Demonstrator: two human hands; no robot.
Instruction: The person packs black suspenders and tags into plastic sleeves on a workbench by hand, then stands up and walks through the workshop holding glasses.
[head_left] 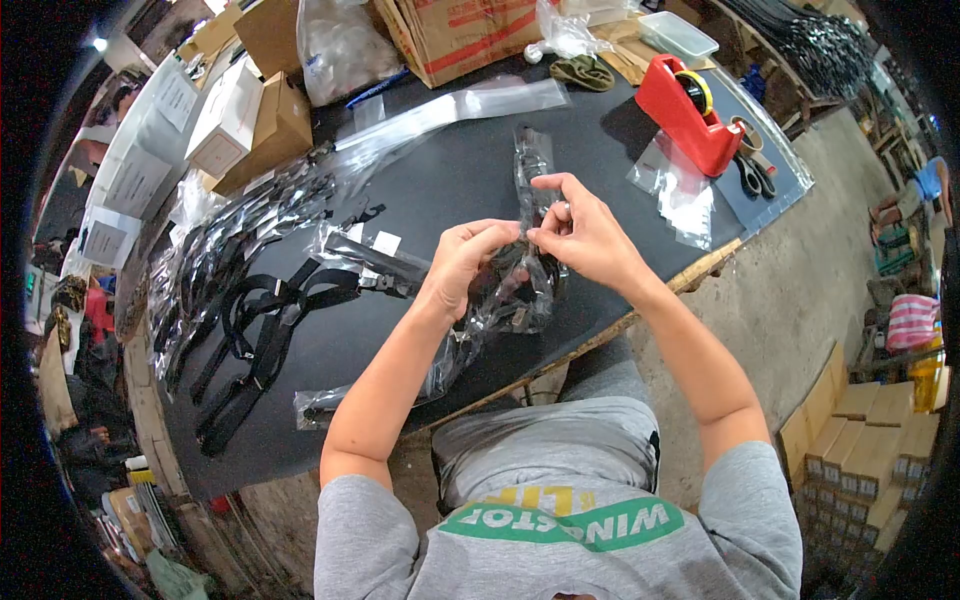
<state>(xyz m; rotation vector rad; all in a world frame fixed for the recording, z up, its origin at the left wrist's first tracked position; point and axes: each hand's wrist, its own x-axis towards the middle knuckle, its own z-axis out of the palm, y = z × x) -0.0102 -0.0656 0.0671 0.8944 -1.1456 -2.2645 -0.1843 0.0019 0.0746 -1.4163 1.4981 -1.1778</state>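
A clear plastic bag with a black strap inside stands out over the dark table, in front of me. My left hand is closed on its near part, thumb and fingers pinched together. My right hand pinches the bag at the same spot, thumb against finger. The two fingertips nearly meet, and what lies between them is too small to make out. Below the hands more bagged black straps lie bunched. Left of my left hand are loose black straps with buckles.
A heap of bagged straps covers the table's left side. Empty clear sleeves lie behind. A red tape dispenser, small clear bags and black scissors are at right. Cardboard boxes stand at the back.
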